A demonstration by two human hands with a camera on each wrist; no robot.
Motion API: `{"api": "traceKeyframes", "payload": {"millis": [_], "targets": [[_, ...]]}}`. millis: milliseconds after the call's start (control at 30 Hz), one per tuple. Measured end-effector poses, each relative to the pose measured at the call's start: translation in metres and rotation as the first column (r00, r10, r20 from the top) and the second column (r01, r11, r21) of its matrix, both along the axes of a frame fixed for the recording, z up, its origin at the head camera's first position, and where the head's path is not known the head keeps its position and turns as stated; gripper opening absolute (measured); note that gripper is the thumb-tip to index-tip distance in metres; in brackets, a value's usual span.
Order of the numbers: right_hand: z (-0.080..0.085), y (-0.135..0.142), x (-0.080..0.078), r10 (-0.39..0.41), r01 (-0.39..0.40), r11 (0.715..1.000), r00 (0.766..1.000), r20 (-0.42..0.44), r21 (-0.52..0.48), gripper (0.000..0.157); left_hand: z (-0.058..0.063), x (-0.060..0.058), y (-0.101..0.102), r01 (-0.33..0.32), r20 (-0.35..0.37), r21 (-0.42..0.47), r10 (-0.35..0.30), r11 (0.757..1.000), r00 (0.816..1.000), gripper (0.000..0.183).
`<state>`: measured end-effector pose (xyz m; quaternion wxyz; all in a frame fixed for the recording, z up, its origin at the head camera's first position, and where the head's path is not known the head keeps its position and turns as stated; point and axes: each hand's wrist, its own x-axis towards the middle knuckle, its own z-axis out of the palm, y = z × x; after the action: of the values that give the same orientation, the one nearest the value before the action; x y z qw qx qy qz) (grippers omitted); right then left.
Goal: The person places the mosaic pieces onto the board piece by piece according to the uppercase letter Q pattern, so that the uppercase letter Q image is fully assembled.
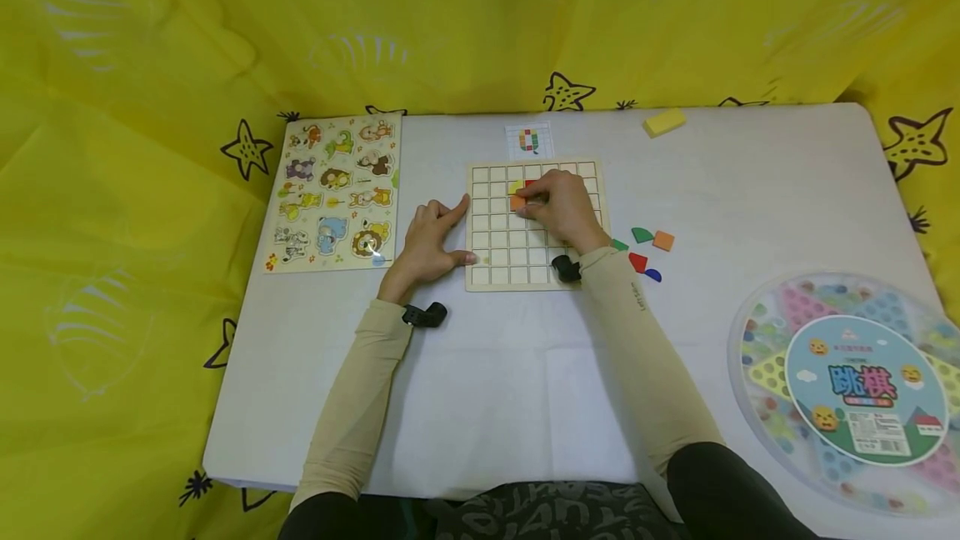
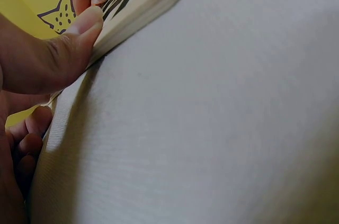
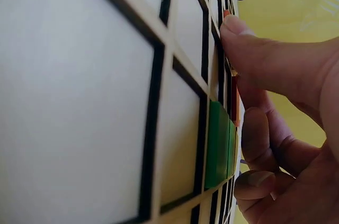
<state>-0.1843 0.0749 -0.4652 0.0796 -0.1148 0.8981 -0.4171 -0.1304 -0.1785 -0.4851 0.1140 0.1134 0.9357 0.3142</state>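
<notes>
Pinching an orange square (image 1: pixel 517 203) between thumb and index finger, the person's right hand (image 1: pixel 562 205) rests over a wooden grid board (image 1: pixel 518 257) in the head view; the square is at a cell beside a yellow piece (image 1: pixel 515 187). The left hand (image 1: pixel 429 242), fingers spread, grasps nothing and touches the board's left edge. In the left wrist view, its thumb lies against that edge. In the right wrist view, green pieces (image 3: pixel 216 144) sit on the board, below the pinching thumb.

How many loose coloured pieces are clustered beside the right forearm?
5: a green piece by the right sleeve, another green piece farther right, an orange square beside it; lower in the head view, a red piece and a blue piece. The sleeve may hide more.
</notes>
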Motion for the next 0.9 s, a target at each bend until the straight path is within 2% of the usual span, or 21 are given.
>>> {"api": "traceKeyframes", "payload": {"millis": [600, 900], "targets": [[0.0022, 0.0037, -0.0007, 0.014, -0.015, 1.0, 0.999, 0.047, 0.022, 0.029, -0.0022, -0.0009, -0.0001, 0.004, -0.002, 0.0, -0.004, 1.0, 1.0, 0.1], [0.0022, 0.0047, -0.0005, 0.015, -0.016, 1.0, 0.999, 0.032, 0.018, 0.026, -0.0011, -0.0008, 0.0002, 0.0, 0.006, 0.002, 0.0, 1.0, 1.0, 0.1]]}}
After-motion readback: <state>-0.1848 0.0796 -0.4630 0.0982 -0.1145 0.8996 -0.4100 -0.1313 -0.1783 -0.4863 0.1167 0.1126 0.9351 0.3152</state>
